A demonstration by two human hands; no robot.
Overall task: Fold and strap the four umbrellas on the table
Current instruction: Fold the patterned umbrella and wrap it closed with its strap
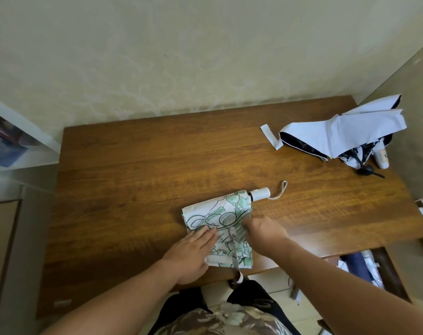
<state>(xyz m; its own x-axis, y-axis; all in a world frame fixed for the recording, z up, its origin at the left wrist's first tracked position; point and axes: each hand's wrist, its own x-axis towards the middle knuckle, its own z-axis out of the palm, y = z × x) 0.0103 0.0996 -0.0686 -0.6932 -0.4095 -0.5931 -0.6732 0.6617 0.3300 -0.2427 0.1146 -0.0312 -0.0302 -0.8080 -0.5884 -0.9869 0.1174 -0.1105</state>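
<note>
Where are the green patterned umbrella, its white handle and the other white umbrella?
green patterned umbrella (220, 218): head view, on its canopy.
white handle (261, 193): head view, on its barrel.
white umbrella (350, 134): head view, on its outer fabric.

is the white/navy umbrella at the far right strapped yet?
No: the white and navy umbrella lies loose and spread, and its strap trails flat on the table, wrapped round nothing.

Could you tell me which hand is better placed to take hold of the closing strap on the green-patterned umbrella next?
Probably the right hand: it sits directly beside the strap at mid-canopy. The left hand lies flat on the green-patterned umbrella, pressing the folds down, and is better kept there.
</note>
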